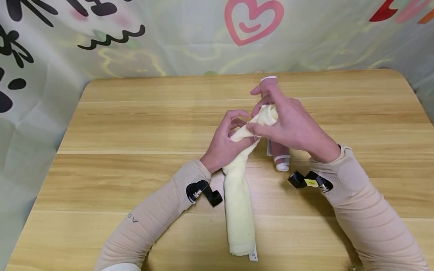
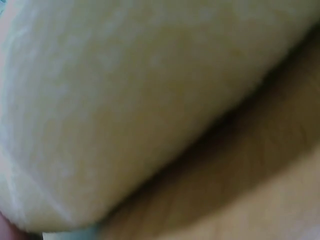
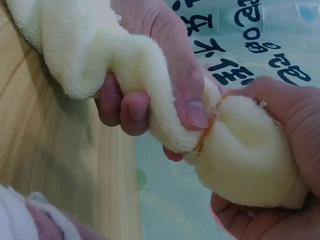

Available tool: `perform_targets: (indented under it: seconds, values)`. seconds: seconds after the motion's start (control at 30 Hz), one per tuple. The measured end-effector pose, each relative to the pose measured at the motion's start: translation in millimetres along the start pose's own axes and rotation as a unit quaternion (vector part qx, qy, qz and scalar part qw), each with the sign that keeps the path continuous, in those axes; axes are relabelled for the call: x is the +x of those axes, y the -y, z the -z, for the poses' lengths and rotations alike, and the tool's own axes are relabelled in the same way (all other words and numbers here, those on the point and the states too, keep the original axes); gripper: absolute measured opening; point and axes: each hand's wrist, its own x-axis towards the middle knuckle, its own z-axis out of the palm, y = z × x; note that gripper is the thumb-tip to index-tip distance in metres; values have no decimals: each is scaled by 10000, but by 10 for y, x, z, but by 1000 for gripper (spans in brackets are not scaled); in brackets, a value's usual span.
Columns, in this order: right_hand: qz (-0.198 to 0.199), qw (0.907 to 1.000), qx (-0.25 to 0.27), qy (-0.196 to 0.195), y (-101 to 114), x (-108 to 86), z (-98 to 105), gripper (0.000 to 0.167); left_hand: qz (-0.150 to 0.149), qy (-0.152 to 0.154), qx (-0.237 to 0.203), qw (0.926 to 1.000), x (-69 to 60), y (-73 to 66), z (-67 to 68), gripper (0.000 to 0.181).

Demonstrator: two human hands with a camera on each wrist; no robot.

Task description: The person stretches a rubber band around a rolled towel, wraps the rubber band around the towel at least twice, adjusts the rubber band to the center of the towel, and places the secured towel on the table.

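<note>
Basically, both hands are closed on one roll: my right hand (image 1: 291, 122) has thumb and fingers curled round the far end of the cream towel (image 1: 239, 207), my left hand (image 1: 228, 139) grips it a bit nearer me, thumb tip at the orange band (image 3: 204, 135). Relation that matters, I'd judge: the band crosses the towel between the two grips, left thumb nearest, far end bulging past it into the right. Towel's long axis slants down-left from the right hand through the left, then runs back toward me, near end lying over the table (image 1: 152, 124). Mauve roll (image 1: 279, 150) sits below the right hand; can't tell if touching.
</note>
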Motion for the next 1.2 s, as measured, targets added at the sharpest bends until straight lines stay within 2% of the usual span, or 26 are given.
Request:
perform_targets:
  seconds: [0.1, 0.17, 0.3, 0.4, 0.47, 0.53, 0.6, 0.67, 0.77, 0.83, 0.9, 1.0, 1.13, 1.2]
  values:
    - [73, 9999, 81, -98, -5, 4, 4, 67, -38, -31, 22, 10000, 4, 2, -3, 62]
    - [69, 9997, 131, -182, -3, 4, 10, 68, 13, -55, 22, 10000, 3, 3, -7, 60]
    - [-230, 9979, 399, -448, 23, -12, 36, 67, 130, -196, -114, 9997, 5, 14, -17, 47]
    - [-391, 9924, 709, -932, 49, -28, 51, 61, 357, -213, -699, 9967, 8, 18, -27, 43]
    - [-403, 9860, 896, -1345, 65, -37, 57, 55, 567, -211, -1101, 9921, 12, 19, -28, 41]
    - [-341, 9780, 1063, -1762, 73, -41, 61, 47, 808, -210, -1514, 9849, 16, 22, -28, 37]
    - [-242, 9713, 1126, -2081, 78, -51, 62, 39, 960, -253, -1701, 9804, 21, 28, -23, 34]
    - [59, 9680, 1185, -2210, 73, -56, 59, 28, 1048, -289, -1852, 9767, 23, 35, -20, 31]
    - [617, 9730, 927, -2023, 50, -65, 33, 13, 1067, -288, -2059, 9723, 26, 40, -17, 22]
    - [941, 9801, 576, -1649, 26, -67, 4, 6, 1144, -313, -2181, 9687, 29, 37, -19, 16]
    - [1106, 9853, 81, -1299, 8, -65, -31, 5, 1263, -333, -2304, 9643, 36, 29, -21, 13]
    - [1237, 9864, -400, -1003, -17, -52, -83, 7, 1481, -291, -2471, 9572, 43, 9, -22, 13]
    - [1247, 9849, -525, -1076, -36, -40, -120, 8, 1612, -79, -2725, 9485, 48, -14, -24, 18]
    - [1200, 9847, -553, -1140, -38, -35, -126, 9, 1598, 3, -2818, 9461, 47, -25, -23, 15]
